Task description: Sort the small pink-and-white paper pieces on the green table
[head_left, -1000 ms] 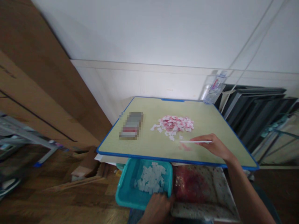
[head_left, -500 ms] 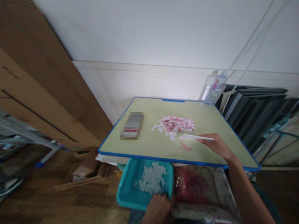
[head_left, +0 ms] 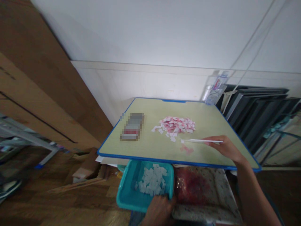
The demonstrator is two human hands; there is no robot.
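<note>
Pinched in my right hand (head_left: 225,146) is a slim white tool (head_left: 199,141) that looks like tweezers, held almost level over the front of the table (head_left: 145,147). Its tip is by a small white piece (head_left: 182,141). Just beyond lies a heap of small pink and white pieces (head_left: 177,124). Pink smudges (head_left: 187,149) mark the tabletop below the tool. My left hand (head_left: 158,205) is closed on the near rim of the teal basin (head_left: 130,202). Small white square pieces (head_left: 152,179) lie in the basin; my left fingertips are partly hidden.
A pixelated object (head_left: 133,127) lies on the table's left side. A clear bottle (head_left: 216,89) stands at the back right corner, against the wall. Dark panels (head_left: 261,106) lean at the right. Below the table's front edge is a stained tray (head_left: 216,188) with red material.
My right hand has shifted right and slightly down with the white tool, drawing its tip away from the heap. A small white piece now shows at the tip. My left hand stays on the basin.
</note>
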